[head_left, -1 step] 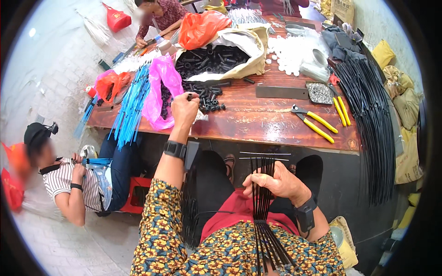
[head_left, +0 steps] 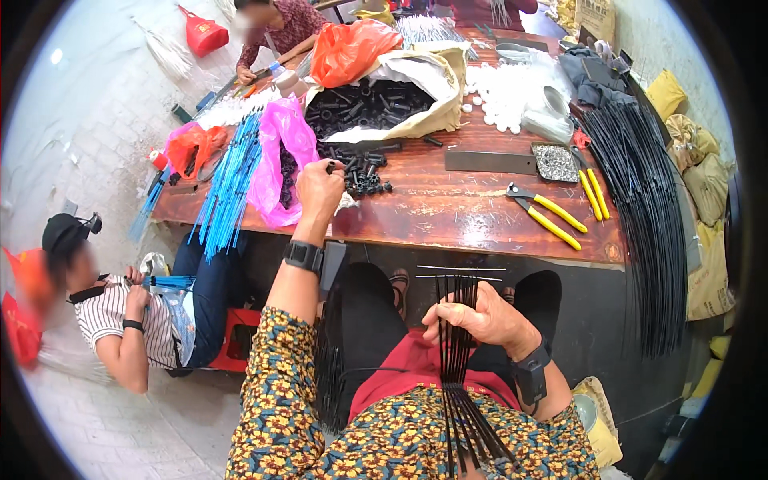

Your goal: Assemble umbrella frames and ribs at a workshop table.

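Note:
My left hand (head_left: 320, 190) reaches over the table's near edge, with its thumb and fingers pinched around a small black plastic piece (head_left: 330, 167). Just beside it lies a loose heap of black plastic pieces (head_left: 370, 170), some long and tube-like, some short. Above my lap, my right hand (head_left: 478, 316) is closed around a bundle of thin black strips (head_left: 454, 352). The strips fan out upward past the fingers and spread again toward my body. Two thin pale sticks (head_left: 460, 278) lie crosswise near their upper ends.
A large sack (head_left: 448, 96) of black pieces and a pink bag (head_left: 276, 172) stand on the table. Blue strips (head_left: 230, 180) lie left; yellow-handled pliers (head_left: 552, 218), a metal bar (head_left: 490, 162) and long black strips (head_left: 640, 224) lie right. A co-worker (head_left: 132, 312) sits at left.

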`<state>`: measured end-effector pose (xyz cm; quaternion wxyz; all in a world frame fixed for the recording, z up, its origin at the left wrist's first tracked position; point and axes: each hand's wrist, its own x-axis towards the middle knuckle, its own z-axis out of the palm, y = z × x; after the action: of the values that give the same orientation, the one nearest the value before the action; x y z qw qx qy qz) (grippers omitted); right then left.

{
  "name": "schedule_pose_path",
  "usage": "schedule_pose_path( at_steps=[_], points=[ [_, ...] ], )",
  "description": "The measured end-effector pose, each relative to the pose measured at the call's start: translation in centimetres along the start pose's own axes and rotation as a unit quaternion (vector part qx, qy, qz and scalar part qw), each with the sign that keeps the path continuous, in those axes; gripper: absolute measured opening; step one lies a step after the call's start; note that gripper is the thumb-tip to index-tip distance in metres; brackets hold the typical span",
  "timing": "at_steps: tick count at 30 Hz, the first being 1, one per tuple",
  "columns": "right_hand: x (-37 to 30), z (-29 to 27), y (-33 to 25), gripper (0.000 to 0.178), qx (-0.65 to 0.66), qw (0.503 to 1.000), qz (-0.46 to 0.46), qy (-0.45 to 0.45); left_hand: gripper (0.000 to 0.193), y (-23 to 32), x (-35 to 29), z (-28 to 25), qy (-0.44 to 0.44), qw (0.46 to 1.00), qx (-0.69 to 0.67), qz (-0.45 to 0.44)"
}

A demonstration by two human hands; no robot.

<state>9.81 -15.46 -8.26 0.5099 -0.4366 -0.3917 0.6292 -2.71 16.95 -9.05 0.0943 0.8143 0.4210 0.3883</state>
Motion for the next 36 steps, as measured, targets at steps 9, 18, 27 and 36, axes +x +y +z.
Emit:
schedule_pose_path(
  at_steps=[9,18,27,36],
  points=[
    [0.0,-0.1,-0.2,0.033,0.003,1.0,0.008,0.006,0.024,-0.1,1.8,0.8,-0.156,0.962,0.223,0.026],
    [-0.4,0.2,0.2,0.034,0.007,1.0,0.001,0.007,0.016,1.4,2.4,-0.9,-0.101,0.994,0.037,0.015],
    [-0.3,0.2,0.2,0.033,-0.01,1.0,-0.001,0.013,0.011,8.2,-4.8,-1.3,-0.319,0.937,-0.112,0.084],
    [-0.4,0.3,0.3,0.03,0.0,1.0,0.0,0.029,0.013,6.7,-8.8,2.0,-0.169,0.953,-0.203,0.148]
  ],
)
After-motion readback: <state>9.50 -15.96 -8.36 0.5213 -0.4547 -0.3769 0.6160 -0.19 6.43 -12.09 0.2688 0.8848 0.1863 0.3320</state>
